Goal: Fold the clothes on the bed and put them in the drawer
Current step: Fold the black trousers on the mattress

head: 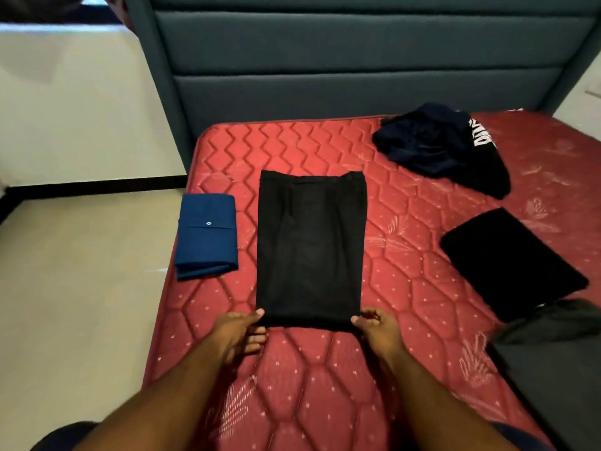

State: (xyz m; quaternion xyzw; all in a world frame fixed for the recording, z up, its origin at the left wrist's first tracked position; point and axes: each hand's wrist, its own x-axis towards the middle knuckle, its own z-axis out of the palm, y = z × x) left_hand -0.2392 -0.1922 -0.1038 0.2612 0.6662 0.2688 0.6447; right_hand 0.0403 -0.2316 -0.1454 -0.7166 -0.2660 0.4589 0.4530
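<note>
Both at once, the left hand (239, 330) and right hand (377, 327) pinch the near corners of black trousers (309, 249). They lie flat on the red mattress (406, 255).

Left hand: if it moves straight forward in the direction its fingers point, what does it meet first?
The left hand already pinches the near corner of the black trousers; going on, it would slide over that cloth. Depth is unclear.

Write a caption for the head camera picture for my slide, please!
Both hands grip the near edge of black trousers on a red mattress.
</note>
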